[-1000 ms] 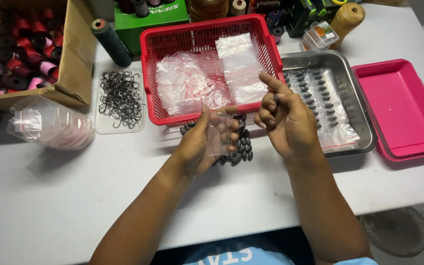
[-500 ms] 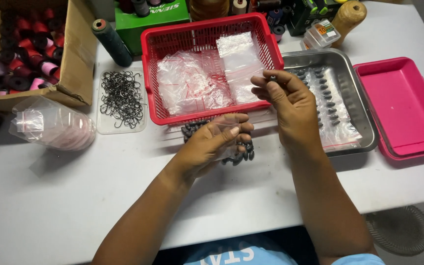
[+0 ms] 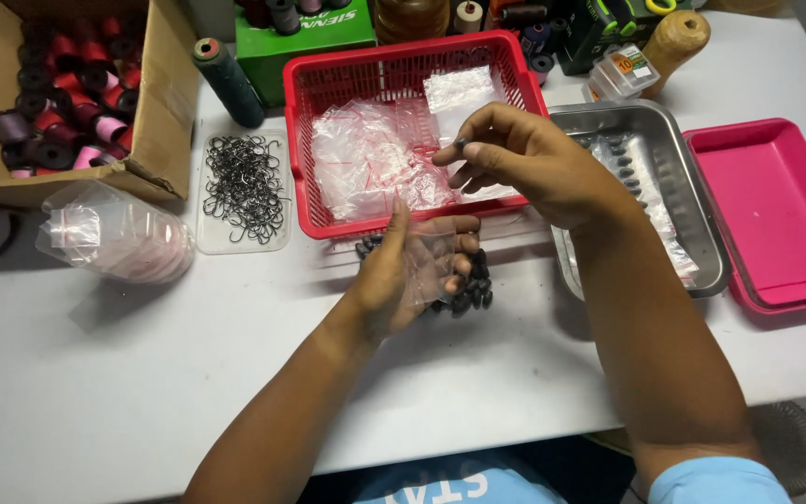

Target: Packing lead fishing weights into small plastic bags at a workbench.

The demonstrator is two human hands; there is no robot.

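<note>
My left hand (image 3: pixel 403 275) holds a small clear plastic bag (image 3: pixel 428 259) upright between thumb and fingers, just above a pile of dark oval sinker weights (image 3: pixel 471 285) on the white table. My right hand (image 3: pixel 524 163) hovers over the front right of the red basket (image 3: pixel 302 187) and pinches one small dark weight (image 3: pixel 460 144) at its fingertips, up and to the right of the bag. The basket holds several clear zip bags (image 3: pixel 375 159).
A steel tray (image 3: pixel 711 233) with bagged weights lies right of the basket, a pink tray (image 3: pixel 776 215) beyond it. A clear lid of black hooks (image 3: pixel 244 187), a cardboard box of thread spools (image 3: pixel 58 93) and a bag of pink discs (image 3: pixel 123 243) are at left.
My right hand has moved left from over the steel tray to over the basket, carrying a weight at its fingertips. My left hand has raised the bag and opened it upward again.
</note>
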